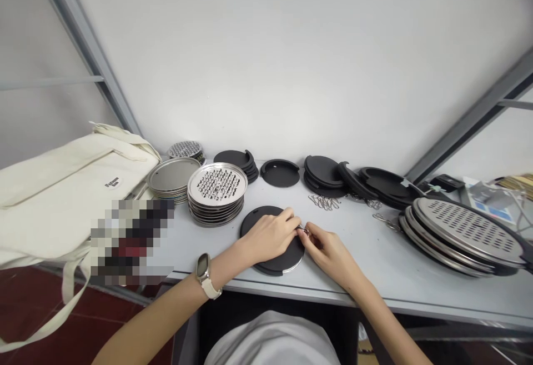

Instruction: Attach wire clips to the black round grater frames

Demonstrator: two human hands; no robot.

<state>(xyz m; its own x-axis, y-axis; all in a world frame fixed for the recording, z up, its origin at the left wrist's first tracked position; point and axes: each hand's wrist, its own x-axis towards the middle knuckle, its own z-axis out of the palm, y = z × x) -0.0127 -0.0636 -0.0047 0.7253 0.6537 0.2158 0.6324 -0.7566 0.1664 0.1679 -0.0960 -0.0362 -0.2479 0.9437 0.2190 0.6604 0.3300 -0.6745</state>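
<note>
In front of me on the table a round black disc (pixel 258 223) with a thin metal rim showing at its lower right lies flat. My left hand (pixel 272 237), wearing a watch, rests over the disc, its fingers curled and closed at the disc's right edge. At that same edge my right hand (pixel 327 251) pinches a small shiny wire clip (pixel 306 231), mostly hidden by the fingertips. Beyond the disc is a stack of round metal grater plates (pixel 216 184). Loose wire clips (pixel 325 203) lie in a pile farther back.
Plain metal discs (pixel 172 175) are stacked at left beside a cream cloth bag (pixel 70 187). Black round holders (pixel 281 171) stand along the wall. At right is a stack of slotted round plates (pixel 470 229). The table's front edge (pixel 333 298) runs close to me.
</note>
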